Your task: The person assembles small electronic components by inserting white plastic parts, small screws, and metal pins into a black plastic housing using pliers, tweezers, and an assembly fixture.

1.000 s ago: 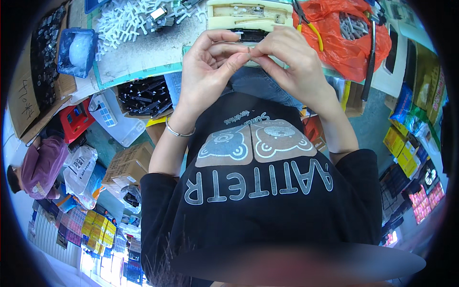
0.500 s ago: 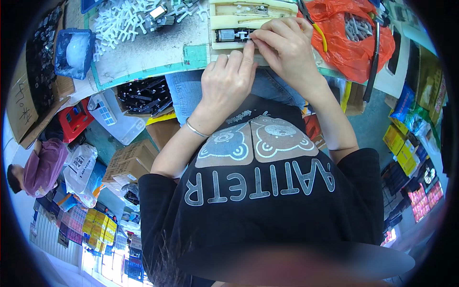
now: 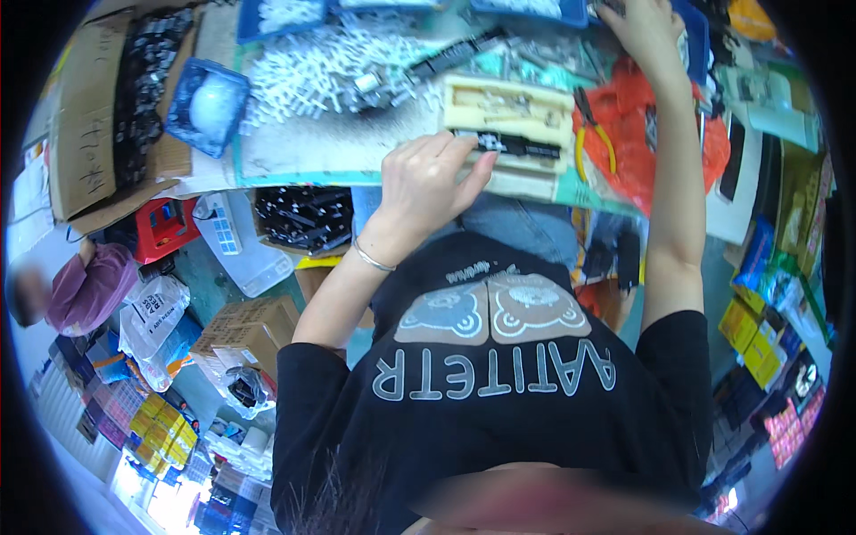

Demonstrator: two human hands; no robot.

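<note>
The left hand [image 3: 426, 183] pinches a narrow black part [image 3: 506, 143] with curled fingertips, pressing it into a slot of the cream jig block [image 3: 504, 102], where it lies lengthwise. The right hand [image 3: 644, 27] reaches far beyond the jig, toward a blue tray [image 3: 691, 40]; its grip cannot be told. An orange plastic bag [image 3: 642, 147] lies just right of the jig, white plastic pieces [image 3: 308, 71] to its left.
</note>
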